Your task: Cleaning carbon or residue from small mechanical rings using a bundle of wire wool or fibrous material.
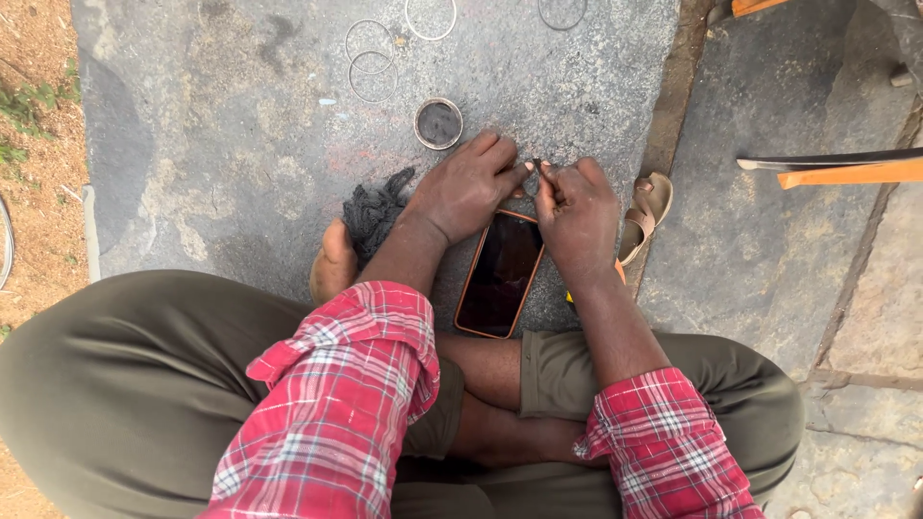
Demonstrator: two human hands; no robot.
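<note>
**Both hands pinch a small dark piece at frame centre**

Just above the middle of the frame, the left hand [468, 187] and the right hand [577, 213] meet fingertip to fingertip. Their fingers are narrowed around a tiny dark metal piece [536, 165], too small to identify. Directly below the hands, a black smartphone in an orange-brown case [500, 274] lies on the grey stone slab [221, 144]. A crumpled dark cloth [375, 207] sits left of the left wrist. Above, a round metal tin with dark contents [438, 123] stands near several thin wire rings [372, 77]. A tan sandal [649, 210] rests to the right.
</note>
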